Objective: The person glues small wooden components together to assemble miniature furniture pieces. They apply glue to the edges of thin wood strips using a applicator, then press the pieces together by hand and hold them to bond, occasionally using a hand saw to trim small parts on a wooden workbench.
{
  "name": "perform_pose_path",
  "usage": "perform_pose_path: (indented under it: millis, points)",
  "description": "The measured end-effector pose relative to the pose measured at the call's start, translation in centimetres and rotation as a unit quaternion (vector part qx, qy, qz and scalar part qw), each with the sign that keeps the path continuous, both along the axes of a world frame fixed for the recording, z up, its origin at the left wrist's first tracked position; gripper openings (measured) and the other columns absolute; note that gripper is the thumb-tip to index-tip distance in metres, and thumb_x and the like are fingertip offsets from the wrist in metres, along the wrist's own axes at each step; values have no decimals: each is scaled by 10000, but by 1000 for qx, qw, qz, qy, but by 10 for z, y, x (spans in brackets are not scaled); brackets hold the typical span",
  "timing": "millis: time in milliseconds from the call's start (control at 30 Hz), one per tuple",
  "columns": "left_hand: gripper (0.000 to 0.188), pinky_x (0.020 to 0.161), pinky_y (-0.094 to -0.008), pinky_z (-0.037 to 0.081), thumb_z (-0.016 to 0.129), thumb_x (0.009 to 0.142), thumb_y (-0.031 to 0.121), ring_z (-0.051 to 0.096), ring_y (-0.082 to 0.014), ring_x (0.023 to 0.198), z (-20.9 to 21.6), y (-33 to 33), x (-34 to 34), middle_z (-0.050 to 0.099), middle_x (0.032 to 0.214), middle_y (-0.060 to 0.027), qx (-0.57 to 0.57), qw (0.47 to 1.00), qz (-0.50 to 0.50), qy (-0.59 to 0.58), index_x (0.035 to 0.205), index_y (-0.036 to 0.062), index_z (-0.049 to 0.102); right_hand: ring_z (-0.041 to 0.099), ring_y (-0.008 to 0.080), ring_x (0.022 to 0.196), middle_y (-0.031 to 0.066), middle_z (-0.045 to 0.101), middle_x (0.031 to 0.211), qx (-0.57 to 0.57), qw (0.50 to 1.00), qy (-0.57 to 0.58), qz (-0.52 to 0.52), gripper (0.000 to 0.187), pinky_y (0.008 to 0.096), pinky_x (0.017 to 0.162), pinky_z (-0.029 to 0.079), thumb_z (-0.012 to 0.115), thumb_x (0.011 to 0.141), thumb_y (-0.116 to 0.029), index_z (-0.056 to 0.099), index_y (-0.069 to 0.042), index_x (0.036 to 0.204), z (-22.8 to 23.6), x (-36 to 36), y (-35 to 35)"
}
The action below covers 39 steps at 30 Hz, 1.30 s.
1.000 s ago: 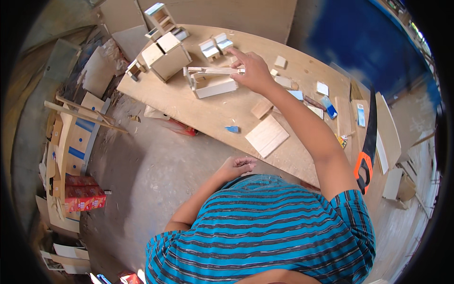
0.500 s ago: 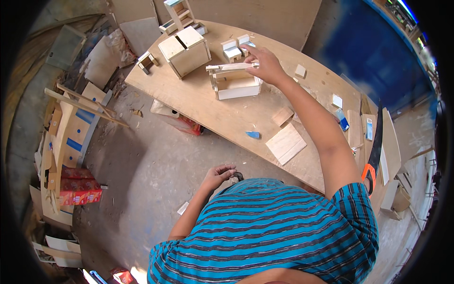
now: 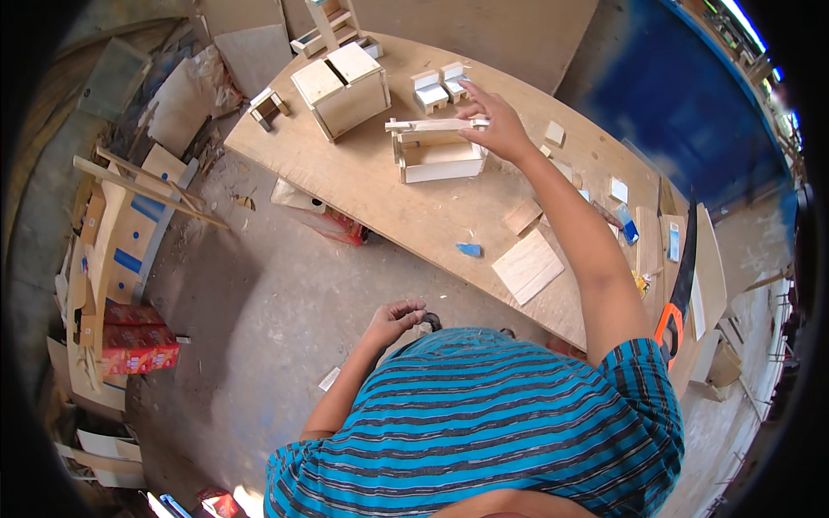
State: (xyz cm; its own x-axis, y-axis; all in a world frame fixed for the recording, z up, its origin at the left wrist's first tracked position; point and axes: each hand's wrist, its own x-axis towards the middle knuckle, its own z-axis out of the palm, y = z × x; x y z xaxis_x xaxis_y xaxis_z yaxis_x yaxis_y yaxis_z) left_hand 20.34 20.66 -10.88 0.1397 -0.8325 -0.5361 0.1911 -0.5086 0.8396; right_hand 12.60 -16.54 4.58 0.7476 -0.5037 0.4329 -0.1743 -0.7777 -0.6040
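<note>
On the table, a small open wooden box [image 3: 445,170] with a white front edge stands upright. A narrow wooden strip [image 3: 423,125] lies across its far top side. My right hand [image 3: 501,128] reaches out over the box and pinches the right end of this strip, its index finger raised toward two small white-and-wood chair-like pieces [image 3: 430,93]. My left hand [image 3: 395,323] hangs in front of my body, away from the table. Its fingers and thumb are drawn together, and anything between them is too small to make out.
A larger wooden cabinet [image 3: 344,93] stands left of the box, beside a small wooden stool-like piece [image 3: 268,108]. Nearer me lie a flat square board [image 3: 528,266] and a blue scrap [image 3: 469,249]. A handsaw with an orange handle [image 3: 669,331] rests at the table's right end.
The view has shifted slightly, so the table things appear a little farther right. My right hand stays at the strip's end, and my left hand keeps its pose.
</note>
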Motion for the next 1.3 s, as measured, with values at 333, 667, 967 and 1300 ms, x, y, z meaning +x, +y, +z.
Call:
perform_pose_path:
  millis: [333,667,967,1300]
  points:
    - [328,781,-250,475,637,890,183,610,-88,861,2,0,1,682,1010,-23,-4,1000,-2,-7,1174,21,610,542,204,1112,99,648,987,51,998,-20,6,827,363,1013,356,729,686,-92,368,-190,1424,-2,-1,0]
    - [315,814,-245,481,657,878,180,597,-97,883,20,-17,5,664,970,-25,-10,999,38,14,1129,-8,635,534,170,1072,44,682,902,158,985,-70,17,768,365,1008,347,746,729,-150,386,-146,1407,19,-12,15]
    - [454,931,-319,433,581,921,252,553,-185,1087,130,-120,19,588,1195,-77,-346,918,190,-31,1294,6,501,595,118,948,54,676,881,369,926,-58,59,728,314,984,364,731,762,-136,377,-46,1392,63,-37,98]
    - [213,760,-258,445,593,920,232,572,-95,830,119,-153,2,643,898,-23,-341,908,189,152,982,35,643,579,83,863,37,665,955,532,843,-33,73,700,254,812,418,716,803,-214,374,-39,1388,28,-55,105]
